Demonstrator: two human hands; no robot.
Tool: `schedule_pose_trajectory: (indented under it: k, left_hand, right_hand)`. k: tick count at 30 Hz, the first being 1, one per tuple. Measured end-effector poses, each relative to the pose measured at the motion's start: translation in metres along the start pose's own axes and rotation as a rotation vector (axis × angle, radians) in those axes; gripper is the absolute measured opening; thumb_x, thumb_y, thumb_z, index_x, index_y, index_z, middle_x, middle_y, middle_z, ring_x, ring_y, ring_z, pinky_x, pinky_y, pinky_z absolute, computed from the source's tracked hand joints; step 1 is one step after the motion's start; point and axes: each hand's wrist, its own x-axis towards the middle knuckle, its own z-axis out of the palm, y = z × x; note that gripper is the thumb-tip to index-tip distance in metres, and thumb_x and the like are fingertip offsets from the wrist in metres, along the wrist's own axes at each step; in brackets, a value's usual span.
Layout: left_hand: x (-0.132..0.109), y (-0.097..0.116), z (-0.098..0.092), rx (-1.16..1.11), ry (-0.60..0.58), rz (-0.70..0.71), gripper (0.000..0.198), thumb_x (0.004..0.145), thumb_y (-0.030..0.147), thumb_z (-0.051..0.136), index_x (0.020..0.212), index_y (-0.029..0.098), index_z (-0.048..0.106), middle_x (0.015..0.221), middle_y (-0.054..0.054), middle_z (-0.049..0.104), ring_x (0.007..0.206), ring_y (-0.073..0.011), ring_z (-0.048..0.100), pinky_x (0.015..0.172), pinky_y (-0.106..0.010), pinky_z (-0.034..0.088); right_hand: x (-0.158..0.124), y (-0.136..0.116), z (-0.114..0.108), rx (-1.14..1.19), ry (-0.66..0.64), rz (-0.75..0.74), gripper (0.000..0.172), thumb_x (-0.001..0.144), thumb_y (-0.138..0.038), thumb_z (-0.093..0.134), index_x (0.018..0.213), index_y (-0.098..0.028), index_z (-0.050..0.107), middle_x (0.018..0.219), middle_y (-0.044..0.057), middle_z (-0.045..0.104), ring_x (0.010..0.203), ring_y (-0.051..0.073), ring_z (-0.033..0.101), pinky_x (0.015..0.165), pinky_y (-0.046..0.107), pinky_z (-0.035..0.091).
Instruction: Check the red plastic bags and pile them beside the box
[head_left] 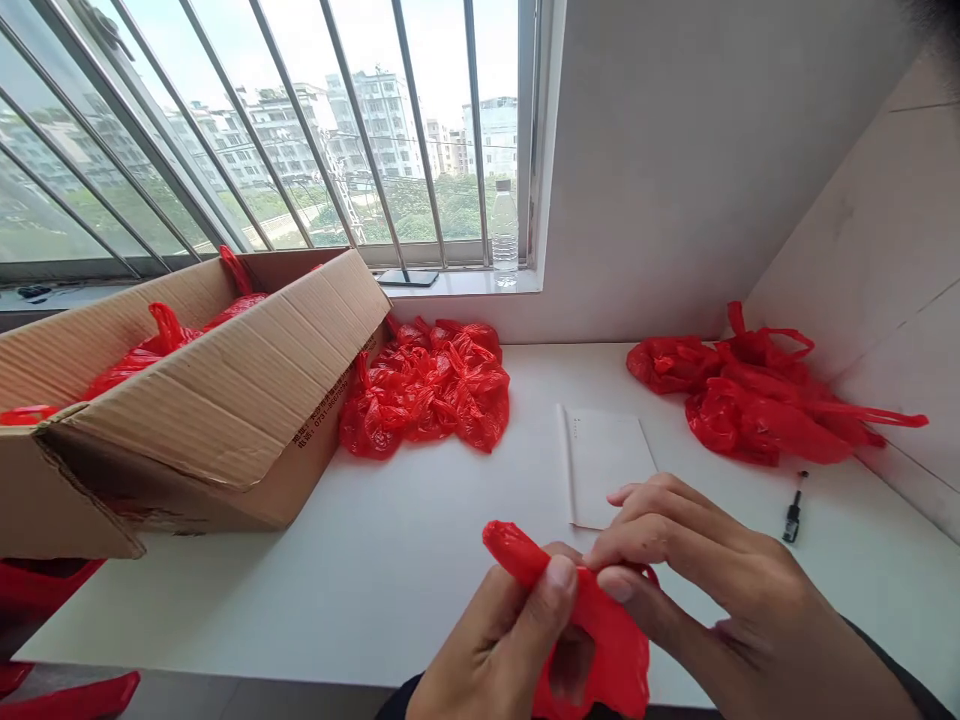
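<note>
A red plastic bag [619, 635] is in the two hands, above the near edge of the counter [360, 590], a little to the right of the middle. The left hand [502, 630] has its grip on the gathered upper part: the thumb presses on top, the fingers are bent below, and a rolled end sticks out past the thumb. The right hand [720, 590] pinches the same bag with thumb and forefinger, just beside the left thumb; its other fingers are lifted and hold nothing that I can see. The lower part of the bag hangs loose between the hands.

I judge this film to be very light, soft and rather slippery, so it will crumple easily and may tear if one pulls hard at a thin place. The gathered, thicker part seems the safest place to take hold, with fingertips and not the whole palm. If something is inside, I cannot tell.

Near the far edge lies a pile of red bags [427, 385], just beside the cardboard box [225, 400] at the left. Another red heap [765, 400] lies at the far right corner. A white booklet [607, 465] is between them, nearer to the hands.
</note>
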Motion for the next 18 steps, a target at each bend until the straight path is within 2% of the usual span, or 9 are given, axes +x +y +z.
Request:
schedule_pose_trajectory:
  k: [2, 5, 7, 9, 11, 12, 14, 16, 18]
  left_hand:
    - [0.007, 0.009, -0.003, -0.101, -0.084, 0.014, 0.036, 0.096, 0.052, 0.052, 0.091, 0.02, 0.068, 0.066, -0.002, 0.059, 0.066, -0.0147, 0.055, 0.067, -0.026, 0.047]
    - [0.013, 0.016, -0.007, -0.03, -0.187, 0.079, 0.03, 0.094, 0.046, 0.059, 0.083, 0.018, 0.065, 0.073, -0.002, 0.058, 0.07, -0.0135, 0.053, 0.069, -0.025, 0.045]
    - [0.014, 0.015, -0.009, 0.062, -0.273, 0.137, 0.027, 0.09, 0.041, 0.066, 0.077, 0.018, 0.06, 0.074, -0.001, 0.056, 0.066, -0.0115, 0.048, 0.064, -0.023, 0.043]
    - [0.016, 0.009, -0.009, 0.151, -0.312, 0.29, 0.022, 0.088, 0.031, 0.069, 0.075, 0.019, 0.056, 0.073, 0.001, 0.056, 0.063, -0.0102, 0.048, 0.058, -0.021, 0.042]
    - [0.018, 0.001, -0.011, 0.305, -0.264, 0.502, 0.015, 0.086, 0.015, 0.067, 0.076, 0.02, 0.057, 0.073, 0.002, 0.059, 0.062, -0.0097, 0.052, 0.056, -0.019, 0.042]
    - [0.02, -0.005, -0.013, 0.401, -0.198, 0.599, 0.015, 0.084, 0.007, 0.063, 0.08, 0.021, 0.06, 0.076, 0.002, 0.061, 0.064, -0.0096, 0.054, 0.056, -0.018, 0.044]
    - [0.025, -0.016, -0.017, 0.576, -0.027, 0.767, 0.031, 0.083, -0.004, 0.055, 0.095, 0.023, 0.065, 0.088, 0.0, 0.065, 0.072, -0.0102, 0.06, 0.062, -0.018, 0.048]
    - [0.029, -0.027, -0.022, 0.685, 0.105, 0.906, 0.043, 0.085, -0.008, 0.049, 0.109, 0.024, 0.067, 0.1, -0.003, 0.065, 0.081, -0.0105, 0.064, 0.068, -0.018, 0.052]
    - [0.032, -0.035, -0.024, 0.722, 0.124, 0.999, 0.041, 0.089, -0.005, 0.051, 0.115, 0.023, 0.068, 0.107, -0.005, 0.063, 0.085, -0.0111, 0.066, 0.069, -0.018, 0.054]
  right_hand:
    - [-0.004, 0.001, 0.001, 0.055, -0.008, 0.02, 0.01, 0.097, -0.016, 0.059, 0.095, -0.025, 0.064, 0.081, -0.003, 0.064, 0.08, 0.012, 0.061, 0.087, 0.026, 0.055]
    - [-0.009, 0.002, 0.008, 0.143, -0.084, 0.07, 0.008, 0.098, -0.029, 0.06, 0.093, -0.025, 0.065, 0.087, -0.001, 0.066, 0.086, 0.014, 0.063, 0.079, 0.024, 0.055]
    - [-0.013, 0.005, 0.017, 0.178, -0.064, 0.107, 0.022, 0.1, -0.044, 0.054, 0.107, -0.027, 0.065, 0.106, 0.002, 0.068, 0.103, 0.018, 0.064, 0.088, 0.028, 0.055]
    - [-0.017, 0.01, 0.028, 0.177, -0.042, 0.195, 0.037, 0.1, -0.053, 0.047, 0.128, -0.031, 0.06, 0.124, 0.004, 0.066, 0.125, 0.023, 0.057, 0.1, 0.035, 0.051]
    - [-0.02, 0.015, 0.038, 0.214, -0.088, 0.312, 0.041, 0.101, -0.055, 0.042, 0.134, -0.035, 0.056, 0.128, 0.002, 0.066, 0.134, 0.026, 0.051, 0.106, 0.04, 0.047]
    - [-0.021, 0.017, 0.041, 0.25, -0.113, 0.374, 0.04, 0.102, -0.054, 0.039, 0.132, -0.035, 0.057, 0.127, 0.002, 0.067, 0.133, 0.026, 0.052, 0.106, 0.04, 0.046]
    - [-0.022, 0.021, 0.045, 0.319, -0.141, 0.455, 0.04, 0.105, -0.05, 0.034, 0.127, -0.033, 0.061, 0.124, 0.003, 0.068, 0.126, 0.025, 0.057, 0.105, 0.041, 0.046]
    - [-0.021, 0.025, 0.046, 0.362, -0.15, 0.492, 0.04, 0.106, -0.047, 0.032, 0.131, -0.032, 0.059, 0.123, 0.004, 0.068, 0.121, 0.024, 0.06, 0.104, 0.041, 0.046]
    - [-0.02, 0.03, 0.046, 0.418, -0.197, 0.478, 0.039, 0.105, -0.044, 0.035, 0.138, -0.031, 0.052, 0.117, 0.004, 0.07, 0.115, 0.023, 0.063, 0.099, 0.038, 0.048]
